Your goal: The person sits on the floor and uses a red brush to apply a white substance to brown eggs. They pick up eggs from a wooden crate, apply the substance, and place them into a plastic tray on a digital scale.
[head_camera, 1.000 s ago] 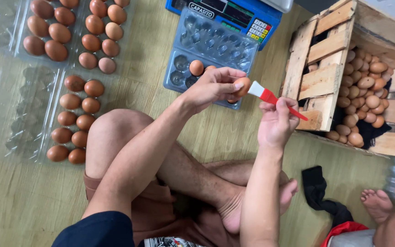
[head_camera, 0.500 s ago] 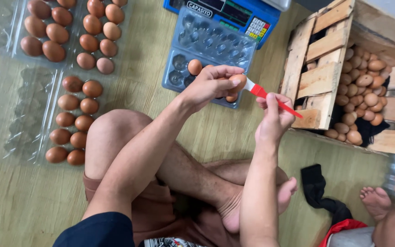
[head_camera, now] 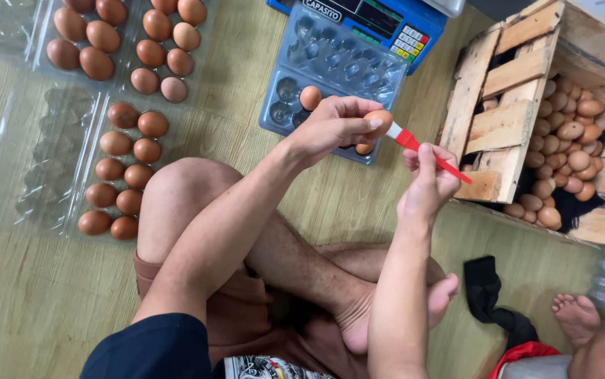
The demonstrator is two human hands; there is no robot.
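Since the earlier frame the red-handled brush (head_camera: 421,149) has closed onto the brown egg (head_camera: 379,121). Left hand (head_camera: 334,126) fingers grip the egg above the blue tray (head_camera: 330,63); right hand (head_camera: 428,184) fingers pinch the brush, so cleaning continues.

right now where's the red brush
In the head view the red brush is right of centre, held in the right hand, its bristle end against the egg held by the left hand, beside the wooden crate.
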